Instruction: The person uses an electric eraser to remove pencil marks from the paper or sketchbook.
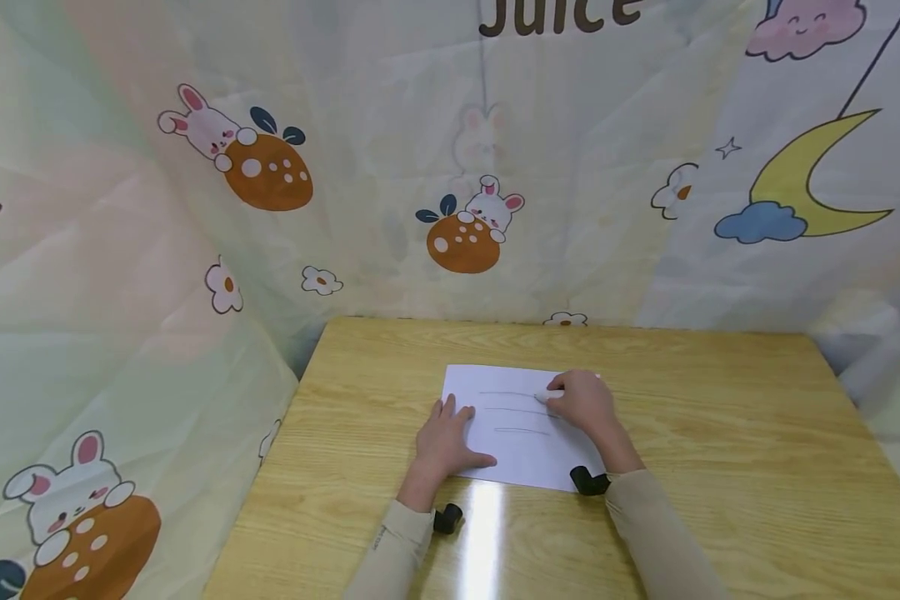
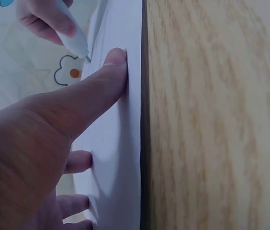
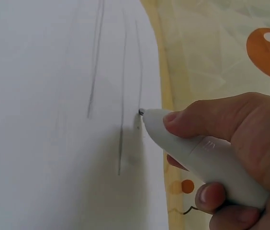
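A white sheet of paper (image 1: 521, 460) lies on the wooden table, bearing several thin grey pencil lines. My right hand (image 1: 587, 406) grips a thick, white, pen-shaped electric eraser (image 3: 207, 160) near the sheet's upper right. In the right wrist view, its dark tip meets the paper at the end of the outermost line, with a few dark specks beside it. My left hand (image 1: 446, 442) rests on the left part of the sheet, fingers spread. Close up in the left wrist view, its thumb (image 2: 96, 91) presses near the paper's edge.
The wooden table (image 1: 720, 433) extends around the sheet on all sides. Behind it and to the left hangs a printed cloth (image 1: 375, 167) with rabbits, flowers and a moon. Black wrist devices (image 1: 589, 481) sit at both cuffs. A bright reflection falls on the table below the paper.
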{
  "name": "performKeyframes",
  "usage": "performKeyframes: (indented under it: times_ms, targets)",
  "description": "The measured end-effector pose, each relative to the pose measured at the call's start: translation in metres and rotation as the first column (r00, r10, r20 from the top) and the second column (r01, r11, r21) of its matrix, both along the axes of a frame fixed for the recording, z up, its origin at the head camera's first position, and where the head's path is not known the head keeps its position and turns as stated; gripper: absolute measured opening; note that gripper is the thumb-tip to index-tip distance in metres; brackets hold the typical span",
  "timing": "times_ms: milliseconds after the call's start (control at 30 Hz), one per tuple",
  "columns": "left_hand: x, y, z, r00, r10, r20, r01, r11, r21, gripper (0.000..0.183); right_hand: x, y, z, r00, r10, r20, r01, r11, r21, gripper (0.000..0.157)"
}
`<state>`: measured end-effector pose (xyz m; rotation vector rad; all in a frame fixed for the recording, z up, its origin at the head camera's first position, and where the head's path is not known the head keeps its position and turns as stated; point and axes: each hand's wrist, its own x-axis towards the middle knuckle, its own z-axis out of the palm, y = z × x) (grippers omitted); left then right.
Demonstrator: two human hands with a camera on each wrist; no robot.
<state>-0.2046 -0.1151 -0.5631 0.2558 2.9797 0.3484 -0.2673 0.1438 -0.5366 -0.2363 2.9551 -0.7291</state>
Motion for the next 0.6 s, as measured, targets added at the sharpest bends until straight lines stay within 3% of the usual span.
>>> performKeyframes:
  times_ms: [233,600]
  targets:
    - [-0.0006,0.0019,-0.0013,1.000,-0.002,0.012,0.003,1.000,-0.016,0.099,0.0020,0.0010,0.0005,0.999,-0.020,0.036,0.020,1.000,0.008,0.022]
    - [-0.0001,0.0007,-0.0010,1.000,0.003,-0.003,-0.003,1.000,-0.009,0.099,0.0049,-0.0032,0.0014,0.999,-0.032,0.010,0.032,0.999,-0.009,0.021]
